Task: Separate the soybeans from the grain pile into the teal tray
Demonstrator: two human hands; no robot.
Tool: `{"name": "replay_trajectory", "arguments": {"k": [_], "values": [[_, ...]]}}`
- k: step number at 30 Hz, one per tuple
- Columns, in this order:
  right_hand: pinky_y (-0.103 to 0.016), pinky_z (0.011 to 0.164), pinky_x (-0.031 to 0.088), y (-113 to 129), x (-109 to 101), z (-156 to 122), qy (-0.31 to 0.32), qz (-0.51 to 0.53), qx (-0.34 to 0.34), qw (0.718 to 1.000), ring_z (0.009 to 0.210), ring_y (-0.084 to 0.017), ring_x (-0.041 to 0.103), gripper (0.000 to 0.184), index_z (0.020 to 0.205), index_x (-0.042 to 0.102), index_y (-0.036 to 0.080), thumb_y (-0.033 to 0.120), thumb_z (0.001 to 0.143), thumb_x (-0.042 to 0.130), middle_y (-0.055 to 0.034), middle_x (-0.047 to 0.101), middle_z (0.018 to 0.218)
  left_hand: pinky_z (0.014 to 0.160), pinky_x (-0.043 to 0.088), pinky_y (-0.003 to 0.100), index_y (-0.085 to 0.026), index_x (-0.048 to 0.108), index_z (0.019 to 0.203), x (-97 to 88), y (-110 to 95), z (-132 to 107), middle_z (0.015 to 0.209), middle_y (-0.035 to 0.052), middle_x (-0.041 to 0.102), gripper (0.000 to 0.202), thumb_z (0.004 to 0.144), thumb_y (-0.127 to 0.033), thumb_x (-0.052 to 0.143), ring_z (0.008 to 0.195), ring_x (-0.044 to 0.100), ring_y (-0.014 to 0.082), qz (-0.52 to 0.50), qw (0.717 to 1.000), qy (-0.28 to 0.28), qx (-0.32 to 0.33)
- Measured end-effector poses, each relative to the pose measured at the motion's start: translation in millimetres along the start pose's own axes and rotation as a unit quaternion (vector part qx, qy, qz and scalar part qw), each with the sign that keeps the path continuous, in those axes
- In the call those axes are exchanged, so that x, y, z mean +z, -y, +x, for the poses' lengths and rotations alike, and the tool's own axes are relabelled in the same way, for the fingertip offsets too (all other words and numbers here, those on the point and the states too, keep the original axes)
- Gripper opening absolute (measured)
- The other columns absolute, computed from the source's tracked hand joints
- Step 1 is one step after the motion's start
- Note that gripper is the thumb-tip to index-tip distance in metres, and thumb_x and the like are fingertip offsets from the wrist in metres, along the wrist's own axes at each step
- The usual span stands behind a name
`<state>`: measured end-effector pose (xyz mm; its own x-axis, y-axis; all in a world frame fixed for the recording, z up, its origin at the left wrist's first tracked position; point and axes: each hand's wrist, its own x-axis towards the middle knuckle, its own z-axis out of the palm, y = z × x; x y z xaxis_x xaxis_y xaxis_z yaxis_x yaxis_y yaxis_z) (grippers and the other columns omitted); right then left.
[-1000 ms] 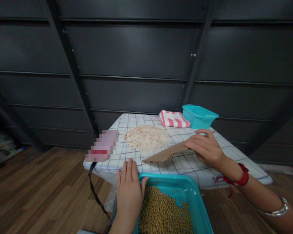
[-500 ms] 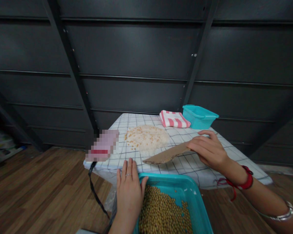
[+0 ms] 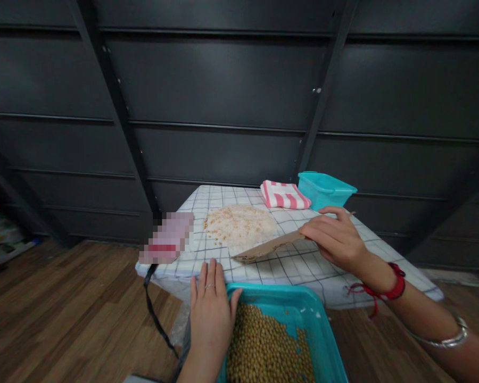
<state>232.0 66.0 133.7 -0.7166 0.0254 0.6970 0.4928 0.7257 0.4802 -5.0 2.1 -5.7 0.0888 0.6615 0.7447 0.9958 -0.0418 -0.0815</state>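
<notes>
In my right hand (image 3: 337, 236) is a brown piece of cardboard (image 3: 269, 247), pinched at its right end. The cardboard tilts down leftward over the checked cloth, its far end low by the near edge of a rice pile (image 3: 243, 226) dotted with yellow kernels. My left hand (image 3: 211, 308) lies flat with fingers stretched out, its thumb at the rim of a turquoise tray (image 3: 329, 324). Small greenish-brown beans (image 3: 263, 340) fill much of that tray, which stands against the table's near edge.
A folded pink-and-white striped towel (image 3: 285, 195) and a turquoise basin (image 3: 327, 191) stand at the back right of the cloth-covered table (image 3: 367, 266). At the left lies a blurred-out pinkish item (image 3: 170, 236), with a black strap (image 3: 155, 314) hanging down. A dark panelled wall (image 3: 219, 80) rises behind.
My right hand has moved slightly up and left with the cardboard, bringing its low end nearer the rice. My left hand and the tray look unmoved.
</notes>
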Motion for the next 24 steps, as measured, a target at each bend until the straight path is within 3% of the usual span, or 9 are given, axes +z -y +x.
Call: {"name": "replay_trajectory", "arguments": {"k": [24], "values": [[-0.036,0.076,0.039,7.4,-8.7,-4.4,0.013,0.038,0.004,0.999,0.067,-0.012,0.056,0.024,0.094,0.051,0.017,0.002,0.077,0.044,-0.0023,0.064,0.073,0.085,0.042,0.049,-0.003,0.05,0.112,2.4,0.0,0.1,0.115,0.019,0.057,0.056,0.085,-0.045,0.027,0.108,0.051,0.0304,-0.003,1.0,-0.001,0.004]]}}
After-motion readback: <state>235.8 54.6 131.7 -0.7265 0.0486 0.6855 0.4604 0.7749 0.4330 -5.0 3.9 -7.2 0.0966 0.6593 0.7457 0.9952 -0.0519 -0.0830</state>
